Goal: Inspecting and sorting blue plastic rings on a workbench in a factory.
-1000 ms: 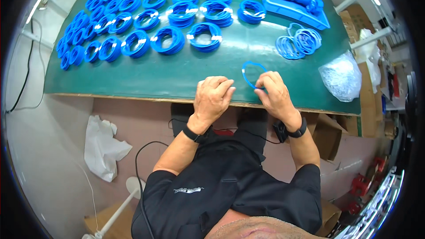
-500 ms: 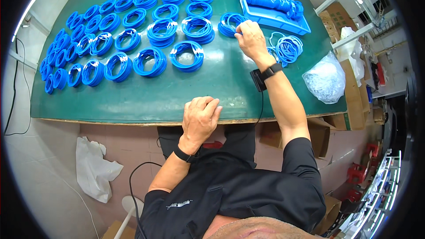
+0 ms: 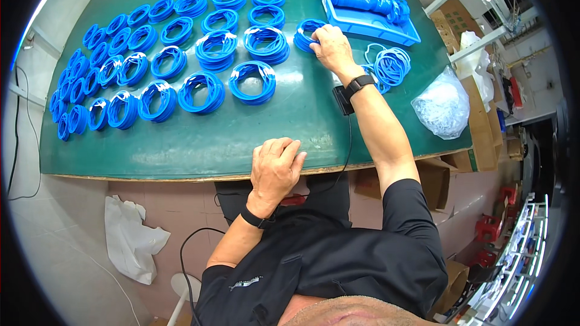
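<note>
My right hand (image 3: 333, 48) reaches across the green table, its thumb and fingers bent and closed at the right rim of a coil of blue cable (image 3: 306, 35). That coil lies flat, and part of its rim is hidden under the fingers. A looser tangle of blue cable (image 3: 391, 65) lies just right of my right wrist. My left hand (image 3: 277, 166) rests at the table's front edge, fingers curled together; I see nothing in it. Rows of tied blue cable coils (image 3: 252, 82) spread over the table to the left, several of them stacked.
A blue tray (image 3: 374, 27) at the back right holds a plastic-wrapped roll of blue coils. A clear bag of pale bits (image 3: 444, 104) sits at the right table edge, beside cardboard boxes (image 3: 480, 127). A black device (image 3: 342, 101) hangs at my right wrist, its cord trailing toward me.
The whole view has shifted slightly. My right hand has moved a little left and stays at the same coil's rim. My left hand keeps its place at the table's edge.
</note>
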{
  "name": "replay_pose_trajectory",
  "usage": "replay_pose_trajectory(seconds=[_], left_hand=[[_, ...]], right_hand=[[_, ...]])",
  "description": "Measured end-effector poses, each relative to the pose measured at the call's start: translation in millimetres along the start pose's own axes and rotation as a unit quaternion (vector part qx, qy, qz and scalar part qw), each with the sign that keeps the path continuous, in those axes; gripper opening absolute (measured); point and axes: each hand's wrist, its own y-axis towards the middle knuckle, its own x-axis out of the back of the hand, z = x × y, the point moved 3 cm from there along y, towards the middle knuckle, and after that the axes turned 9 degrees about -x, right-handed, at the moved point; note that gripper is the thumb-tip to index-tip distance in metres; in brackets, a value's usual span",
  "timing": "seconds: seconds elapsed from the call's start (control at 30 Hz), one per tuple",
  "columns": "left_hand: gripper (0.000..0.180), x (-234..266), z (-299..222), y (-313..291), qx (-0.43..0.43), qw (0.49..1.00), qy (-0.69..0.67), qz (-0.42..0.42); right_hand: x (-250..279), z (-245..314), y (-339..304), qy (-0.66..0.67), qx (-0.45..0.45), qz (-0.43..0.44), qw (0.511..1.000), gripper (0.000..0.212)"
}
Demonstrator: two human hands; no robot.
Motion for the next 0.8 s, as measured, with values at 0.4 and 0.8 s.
replay_pose_trajectory(seconds=[0.4,0.8], left_hand=[[0.027,-1,3,0,-0.007,1.000,0.012,0.001],[0.026,-4,0,-4,-0.019,0.999,0.034,0.007]], right_hand=[[84,-30,-131,0.000,-0.049,0.031,0.998,0.034],[92,-9,-190,0.004,-0.053,0.046,0.998,0.041]])
